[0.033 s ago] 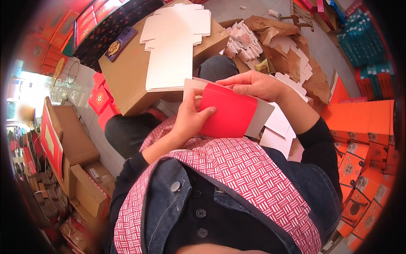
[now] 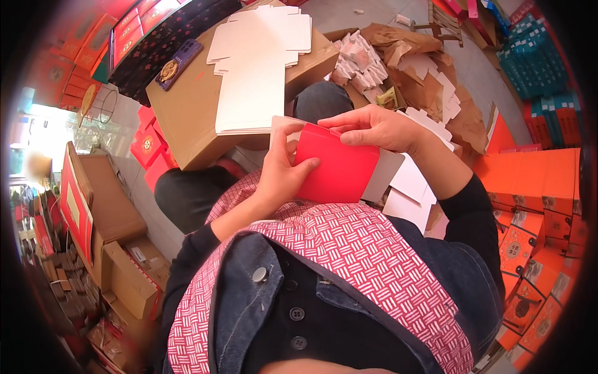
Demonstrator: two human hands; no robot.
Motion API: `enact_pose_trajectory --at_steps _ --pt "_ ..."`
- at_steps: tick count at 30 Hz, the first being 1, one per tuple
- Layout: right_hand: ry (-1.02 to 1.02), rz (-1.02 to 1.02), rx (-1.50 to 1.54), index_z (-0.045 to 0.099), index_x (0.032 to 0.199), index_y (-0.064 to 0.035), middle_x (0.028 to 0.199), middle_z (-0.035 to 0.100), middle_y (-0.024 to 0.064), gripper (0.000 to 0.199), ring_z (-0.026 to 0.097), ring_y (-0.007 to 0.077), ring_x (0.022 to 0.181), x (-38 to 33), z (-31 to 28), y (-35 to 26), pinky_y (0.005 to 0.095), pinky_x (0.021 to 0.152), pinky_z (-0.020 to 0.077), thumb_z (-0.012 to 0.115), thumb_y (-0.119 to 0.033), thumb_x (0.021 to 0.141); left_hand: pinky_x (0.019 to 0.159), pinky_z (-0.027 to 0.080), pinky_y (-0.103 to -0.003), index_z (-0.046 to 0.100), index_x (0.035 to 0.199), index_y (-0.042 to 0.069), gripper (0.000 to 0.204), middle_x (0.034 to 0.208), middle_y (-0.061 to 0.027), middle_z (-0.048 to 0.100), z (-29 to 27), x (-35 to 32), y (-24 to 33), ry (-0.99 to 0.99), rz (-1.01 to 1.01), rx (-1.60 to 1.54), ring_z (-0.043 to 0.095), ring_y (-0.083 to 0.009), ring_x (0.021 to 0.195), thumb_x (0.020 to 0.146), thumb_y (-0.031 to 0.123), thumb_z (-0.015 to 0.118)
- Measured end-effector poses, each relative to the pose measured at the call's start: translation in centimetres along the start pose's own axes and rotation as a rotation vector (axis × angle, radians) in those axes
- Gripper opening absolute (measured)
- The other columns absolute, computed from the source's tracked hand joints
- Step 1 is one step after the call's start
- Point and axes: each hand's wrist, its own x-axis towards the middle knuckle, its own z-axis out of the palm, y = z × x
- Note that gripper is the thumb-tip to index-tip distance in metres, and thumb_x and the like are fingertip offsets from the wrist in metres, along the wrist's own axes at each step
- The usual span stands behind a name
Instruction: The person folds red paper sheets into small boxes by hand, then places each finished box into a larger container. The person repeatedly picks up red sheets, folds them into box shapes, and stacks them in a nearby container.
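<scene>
Over my lap I hold a red folding paper box (image 2: 336,163) with pale grey-white flaps sticking out at its ends. My left hand (image 2: 283,161) grips its left end, thumb on the red face and the other fingers curled at the pale flap. Along the upper edge lies my right hand (image 2: 377,129), its thumb on the red face and its fingers pressed along the rim. Part of those fingertips is hidden. Just beyond, a stack of flat white box blanks (image 2: 252,81) rests on a brown cardboard carton (image 2: 187,115).
A purple phone (image 2: 179,64) lies on the carton. Small wrapped packets (image 2: 358,62) and crumpled brown paper (image 2: 464,124) are at the far right. More white blanks (image 2: 408,193) sit beside my right forearm. Orange boxes (image 2: 529,174) are stacked at right, opened cartons (image 2: 128,274) at left.
</scene>
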Motion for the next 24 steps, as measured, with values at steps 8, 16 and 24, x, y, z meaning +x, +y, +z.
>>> enact_pose_trajectory --at_steps 8,16,24 --pt "0.131 -0.003 -0.015 0.055 0.132 -0.008 0.109 0.066 0.0074 0.042 0.06 0.0105 0.095 0.0 0.2 0.7 0.024 0.086 0.0472 0.061 -0.016 0.091 0.086 0.051 -0.03 0.037 0.133 0.007 0.06 0.106 -0.0145 0.065 -0.2 -0.4 2.0 -0.183 0.084 0.06 0.063 -0.0188 0.1 0.082 -0.005 0.066" --pt "0.182 -0.031 -0.223 0.054 0.133 -0.0089 0.104 0.068 0.0057 0.038 0.058 0.0064 0.092 -0.4 1.9 0.7 0.023 0.084 0.0469 0.053 -0.014 0.095 0.081 0.054 -0.031 0.041 0.125 0.005 0.052 0.105 -0.0144 0.066 -0.8 -0.8 1.9 -0.155 0.041 0.123 0.066 -0.0196 0.097 0.081 -0.002 0.068" --pt "0.186 -0.142 -0.422 0.055 0.132 -0.0071 0.105 0.062 0.008 0.039 0.058 0.0137 0.092 -0.7 2.5 0.8 0.0256 0.083 0.046 0.051 -0.008 0.093 0.078 0.054 -0.031 0.039 0.127 0.006 0.058 0.1 -0.0151 0.068 -1.4 -1.1 1.0 -0.106 0.04 0.117 0.068 -0.0214 0.092 0.08 0.001 0.07"
